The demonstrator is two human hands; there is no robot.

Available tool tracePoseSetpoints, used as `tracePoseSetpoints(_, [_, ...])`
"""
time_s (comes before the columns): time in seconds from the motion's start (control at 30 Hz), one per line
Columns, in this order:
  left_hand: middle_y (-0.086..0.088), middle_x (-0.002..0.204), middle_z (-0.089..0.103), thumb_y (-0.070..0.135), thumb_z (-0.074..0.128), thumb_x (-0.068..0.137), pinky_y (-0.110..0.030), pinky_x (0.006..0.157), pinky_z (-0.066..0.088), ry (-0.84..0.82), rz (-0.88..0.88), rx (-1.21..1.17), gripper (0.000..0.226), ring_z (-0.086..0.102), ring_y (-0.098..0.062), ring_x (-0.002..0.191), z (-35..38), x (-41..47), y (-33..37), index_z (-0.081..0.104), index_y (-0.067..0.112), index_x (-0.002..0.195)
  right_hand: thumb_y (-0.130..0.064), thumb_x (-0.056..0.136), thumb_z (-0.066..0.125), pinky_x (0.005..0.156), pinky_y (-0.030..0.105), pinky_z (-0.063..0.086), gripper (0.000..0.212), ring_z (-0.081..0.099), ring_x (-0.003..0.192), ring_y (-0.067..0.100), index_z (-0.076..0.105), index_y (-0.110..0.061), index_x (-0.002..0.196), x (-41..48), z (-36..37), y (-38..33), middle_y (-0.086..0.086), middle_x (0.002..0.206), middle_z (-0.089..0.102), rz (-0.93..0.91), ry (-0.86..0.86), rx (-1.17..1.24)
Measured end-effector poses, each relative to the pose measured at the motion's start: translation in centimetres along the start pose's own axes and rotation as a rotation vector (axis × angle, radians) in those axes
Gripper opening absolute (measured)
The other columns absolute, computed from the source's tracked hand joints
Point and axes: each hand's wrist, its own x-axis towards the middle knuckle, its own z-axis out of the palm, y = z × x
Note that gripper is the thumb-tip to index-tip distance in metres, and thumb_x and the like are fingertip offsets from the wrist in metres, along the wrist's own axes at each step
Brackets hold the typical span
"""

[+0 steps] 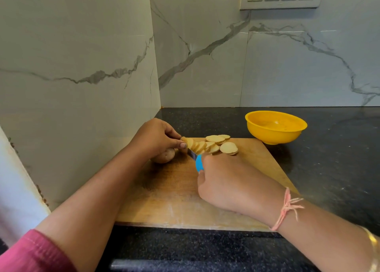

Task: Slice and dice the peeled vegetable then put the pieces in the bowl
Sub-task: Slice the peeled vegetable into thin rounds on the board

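**Potato slicing on the cutting board**

1. The cutting board (174, 199) is wooden and lies flat on the dark speckled counter (329, 169), with its near edge close to the counter's front edge.
2. The potato (164, 155) lies at the far left of the board. Only its rounded uncut end shows below the left hand (158, 136), whose fingers curl over the potato and hold it down.
3. The right hand (228, 185) rests over the middle of the board and grips the blue handle of the knife (198, 162). The blade points toward the far edge of the board and sits at the cut end of the potato, just beside the left fingertips.
4. The slices (213, 145) are round, pale discs. They lie overlapped in a row along the far edge of the board, right of the blade.
5. The yellow bowl (275, 126) stands upright on the counter, just beyond the board's far right corner.
6. A pink thread bracelet (287, 208) circles the right wrist above the board's near right corner.
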Motion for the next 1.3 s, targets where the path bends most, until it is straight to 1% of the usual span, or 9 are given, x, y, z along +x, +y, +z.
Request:
tracePoseSetpoints(0.1, [0.0, 0.101, 0.069, 0.02, 0.075, 0.078, -0.023, 0.073, 0.047, -0.008, 0.007, 0.001, 0.026, 0.056, -0.008, 0.085, -0.1, -0.1, 0.1, 0.073, 0.014, 0.102, -0.031, 0.097, 0.041, 0.048, 0.02, 0.038, 0.025, 0.05, 0.063, 0.008, 0.049, -0.019, 0.117, 0.6, -0.1, -0.3, -0.005, 0.074, 0.047, 0.021, 0.003, 0.018])
tracePoseSetpoints(0.2, [0.001, 0.098, 0.069, 0.019, 0.076, 0.077, -0.021, 0.069, 0.047, -0.01, 0.011, 0.0, 0.026, 0.056, -0.007, 0.08, -0.1, -0.2, 0.2, 0.073, 0.013, 0.103, -0.03, 0.097, 0.041, 0.053, 0.021, 0.041, 0.023, 0.05, 0.067, 0.009, 0.05, -0.018, 0.115, 1.8, 0.1, -0.5, -0.004, 0.075, 0.046, 0.033, 0.018, 0.04])
tracePoseSetpoints(0.5, [0.013, 0.077, 0.058, 0.024, 0.075, 0.078, -0.02, 0.063, 0.043, -0.005, 0.014, 0.02, 0.026, 0.052, -0.004, 0.074, -0.1, 0.0, -0.1, 0.073, 0.015, 0.102, -0.033, 0.095, 0.041, 0.049, 0.022, 0.036, 0.03, 0.05, 0.066, 0.006, 0.052, -0.023, 0.122, -0.3, 0.0, 1.5, -0.006, 0.078, 0.051, 0.028, 0.041, -0.004])
tracePoseSetpoints(0.6, [0.014, 0.076, 0.057, 0.025, 0.075, 0.078, -0.022, 0.07, 0.043, -0.004, 0.014, 0.016, 0.025, 0.052, -0.003, 0.074, -0.2, 0.0, -0.2, 0.073, 0.016, 0.101, -0.036, 0.096, 0.039, 0.051, 0.021, 0.036, 0.035, 0.049, 0.066, 0.006, 0.048, -0.026, 0.128, -1.4, -0.2, 2.2, -0.006, 0.088, 0.055, 0.06, 0.04, 0.001])
tracePoseSetpoints(0.73, [0.011, 0.081, 0.061, 0.026, 0.076, 0.077, -0.026, 0.076, 0.046, -0.007, 0.015, 0.01, 0.025, 0.055, -0.007, 0.084, -0.1, 0.0, -0.2, 0.073, 0.016, 0.1, -0.037, 0.096, 0.035, 0.035, 0.016, 0.038, 0.042, 0.048, 0.044, 0.007, 0.035, -0.035, 0.139, -2.6, -2.0, 2.7, -0.003, 0.082, 0.052, 0.153, -0.038, 0.075])
tracePoseSetpoints(0.83, [0.011, 0.084, 0.061, 0.026, 0.076, 0.077, -0.024, 0.072, 0.046, -0.012, 0.021, 0.017, 0.026, 0.054, -0.007, 0.084, -0.2, 0.0, -0.3, 0.073, 0.016, 0.101, -0.034, 0.096, 0.036, 0.031, 0.014, 0.034, 0.041, 0.046, 0.035, 0.008, 0.038, -0.033, 0.137, -3.0, -2.8, 3.0, 0.001, 0.075, 0.055, 0.169, 0.005, 0.126])
tracePoseSetpoints(1.07, [0.011, 0.079, 0.058, 0.027, 0.073, 0.08, -0.017, 0.063, 0.043, -0.017, 0.041, 0.043, 0.027, 0.052, -0.006, 0.075, -0.2, 0.0, -0.2, 0.073, 0.015, 0.105, -0.037, 0.099, 0.032, 0.037, 0.013, 0.03, 0.036, 0.041, 0.054, 0.004, 0.043, -0.029, 0.132, -2.3, -1.5, 1.8, -0.009, 0.082, 0.046, 0.026, 0.207, 0.107])
tracePoseSetpoints(1.2, [0.007, 0.084, 0.063, 0.025, 0.073, 0.081, -0.017, 0.06, 0.041, -0.013, 0.044, 0.049, 0.025, 0.053, -0.007, 0.073, -0.1, 0.0, -0.2, 0.073, 0.015, 0.103, -0.036, 0.099, 0.033, 0.057, 0.019, 0.041, 0.042, 0.051, 0.074, 0.008, 0.035, -0.026, 0.14, -1.4, -0.4, 1.3, -0.002, 0.104, 0.058, 0.021, 0.243, 0.102])
tracePoseSetpoints(1.3, [0.006, 0.084, 0.064, 0.025, 0.073, 0.081, -0.017, 0.06, 0.041, -0.012, 0.032, 0.055, 0.024, 0.053, -0.008, 0.072, -0.1, -0.1, -0.1, 0.073, 0.015, 0.102, -0.035, 0.099, 0.033, 0.048, 0.018, 0.032, 0.043, 0.045, 0.065, 0.006, 0.031, -0.025, 0.141, -1.2, 0.1, 1.1, -0.003, 0.092, 0.052, 0.011, 0.253, 0.072])
